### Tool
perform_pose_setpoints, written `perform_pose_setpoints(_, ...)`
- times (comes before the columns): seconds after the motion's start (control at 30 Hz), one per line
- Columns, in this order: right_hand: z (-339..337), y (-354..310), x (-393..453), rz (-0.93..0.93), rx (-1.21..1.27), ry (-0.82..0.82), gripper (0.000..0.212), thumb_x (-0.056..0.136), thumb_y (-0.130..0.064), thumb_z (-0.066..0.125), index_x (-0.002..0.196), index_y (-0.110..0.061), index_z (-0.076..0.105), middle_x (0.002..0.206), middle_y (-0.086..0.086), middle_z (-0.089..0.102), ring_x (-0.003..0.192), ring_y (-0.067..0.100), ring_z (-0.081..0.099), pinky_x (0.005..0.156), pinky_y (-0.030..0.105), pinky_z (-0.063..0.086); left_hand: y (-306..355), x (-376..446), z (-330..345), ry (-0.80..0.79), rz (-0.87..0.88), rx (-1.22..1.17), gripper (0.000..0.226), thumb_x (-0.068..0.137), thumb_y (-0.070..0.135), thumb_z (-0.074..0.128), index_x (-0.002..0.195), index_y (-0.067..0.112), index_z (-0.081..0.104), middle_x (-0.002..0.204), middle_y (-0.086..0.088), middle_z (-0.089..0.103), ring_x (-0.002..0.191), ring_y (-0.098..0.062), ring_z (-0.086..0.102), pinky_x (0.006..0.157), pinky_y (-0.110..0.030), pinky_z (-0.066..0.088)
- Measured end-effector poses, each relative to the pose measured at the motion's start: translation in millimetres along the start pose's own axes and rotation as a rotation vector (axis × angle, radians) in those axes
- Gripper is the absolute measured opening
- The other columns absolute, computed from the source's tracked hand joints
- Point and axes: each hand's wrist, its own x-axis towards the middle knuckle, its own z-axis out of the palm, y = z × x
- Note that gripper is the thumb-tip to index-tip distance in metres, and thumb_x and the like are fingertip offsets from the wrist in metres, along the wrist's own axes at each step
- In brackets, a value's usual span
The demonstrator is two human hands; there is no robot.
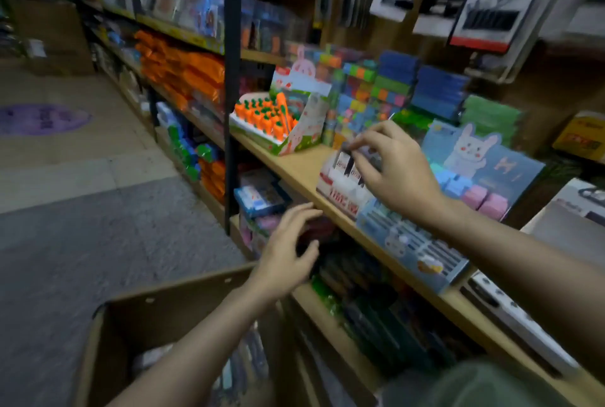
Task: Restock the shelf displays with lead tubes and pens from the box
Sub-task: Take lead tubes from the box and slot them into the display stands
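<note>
Head view: right hand [397, 171] pinches a lead tube [347, 148] above the display box [340, 192]; left hand [288, 256] hovers with slack, empty grip.

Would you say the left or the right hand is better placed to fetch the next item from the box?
Left, probably. The left hand hangs open and holds nothing just above the cardboard box, while the right hand pinches something small at the red-and-white display.

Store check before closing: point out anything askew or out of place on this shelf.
Nothing stands out. The carrot pen display sits upright on the wooden shelf; the right hand pinches a small item over the white-and-red display box. Blur hides finer detail.
</note>
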Motion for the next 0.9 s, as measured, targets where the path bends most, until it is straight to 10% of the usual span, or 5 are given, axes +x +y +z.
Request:
perform_pose_setpoints(0.1, 46, -52, -39, -0.107, 0.266, -0.099, 0.015, 0.088, -0.013, 0.062, 0.1, -0.01, 0.07, 0.101, 0.007, 0.056, 0.094, 0.016, 0.055, 0.084, 0.02, 0.039, -37, -61, -18, 0.318, -0.36, -0.082, 0.031, 0.087, -0.005, 0.059, 0.114, 0.011, 0.06, 0.116, -0.01, 0.062, 0.107, -0.02, 0.06, 0.091, -0.014, 0.045)
perform_pose_setpoints(0.2, 117, -98, -94, -0.127, 0.408, -0.31, 0.018, 0.085, -0.007, 0.064, 0.101, -0.006, 0.069, 0.104, 0.012, 0.058, 0.099, 0.024, 0.058, 0.09, 0.031, 0.044, -75, -139, -19, 0.603, -0.801, -0.09, 0.028, 0.084, -0.012, 0.053, 0.11, -0.005, 0.061, 0.113, -0.022, 0.064, 0.108, -0.032, 0.059, 0.093, -0.023, 0.041)
perform_pose_setpoints(0.4, 233, -121, -206, 0.296, 0.372, -1.053, 0.03, 0.086, -0.018, 0.07, 0.115, -0.011, 0.065, 0.111, 0.008, 0.065, 0.106, 0.025, 0.062, 0.089, 0.027, 0.048, -131, -254, 3, 0.386, -1.34, -0.068, 0.028, 0.092, 0.003, 0.054, 0.119, 0.003, 0.06, 0.119, -0.019, 0.065, 0.11, -0.032, 0.06, 0.093, -0.033, 0.045)
perform_pose_setpoints(0.6, 306, -112, -278, 0.397, 0.23, -1.417, 0.067, 0.063, -0.038, 0.089, 0.117, -0.018, 0.055, 0.115, 0.002, 0.058, 0.102, 0.018, 0.056, 0.089, 0.031, 0.049, -157, -303, 2, 0.038, -1.412, 0.113, 0.018, 0.082, 0.008, 0.065, 0.098, 0.013, 0.061, 0.106, -0.012, 0.067, 0.1, -0.028, 0.062, 0.082, -0.025, 0.044)
perform_pose_setpoints(0.9, 350, -122, -331, 0.284, 0.164, -1.32, 0.074, 0.063, -0.039, 0.088, 0.121, -0.023, 0.044, 0.128, 0.003, 0.042, 0.113, 0.023, 0.047, 0.086, 0.033, 0.045, -185, -296, 12, -0.066, -1.249, 0.261, 0.041, 0.067, 0.024, 0.086, 0.101, 0.017, 0.065, 0.099, -0.001, 0.068, 0.091, -0.02, 0.062, 0.08, -0.027, 0.049)
